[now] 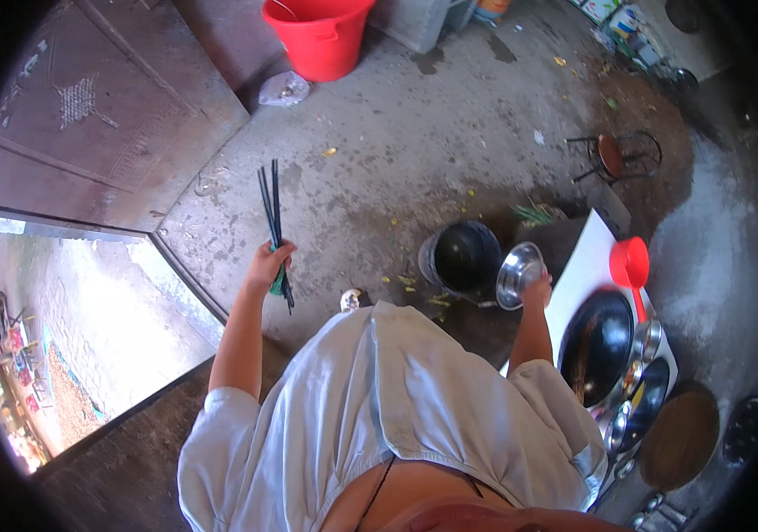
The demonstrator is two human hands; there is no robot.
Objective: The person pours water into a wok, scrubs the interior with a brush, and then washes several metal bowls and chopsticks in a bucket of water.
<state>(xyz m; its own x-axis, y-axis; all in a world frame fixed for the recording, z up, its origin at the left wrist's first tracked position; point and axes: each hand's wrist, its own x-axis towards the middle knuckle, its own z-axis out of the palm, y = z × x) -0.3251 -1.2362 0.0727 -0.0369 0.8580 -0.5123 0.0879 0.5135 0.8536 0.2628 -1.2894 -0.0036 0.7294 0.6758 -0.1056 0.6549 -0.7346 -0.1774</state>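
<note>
My left hand (268, 265) is closed around several long dark sticks (271, 206), which look like chopsticks and fan out slightly at the far end. A wad of green mesh (277, 282) hangs from the same grip. On the other side, my right hand (537, 290) grips a shiny metal bowl (516, 278) by its edge, with the inside turned toward the left. Just left of the bowl, a dark bucket (464, 256) stands on the floor. Its contents are too dark to tell.
At right, a white counter (577, 258) bears a large black wok (597, 346) and a red plastic ladle (629, 263). A small stool (610, 156) stands beyond. A red tub (320, 40) and plastic bag (283, 88) are ahead, and an open doorway (119, 312) is at left.
</note>
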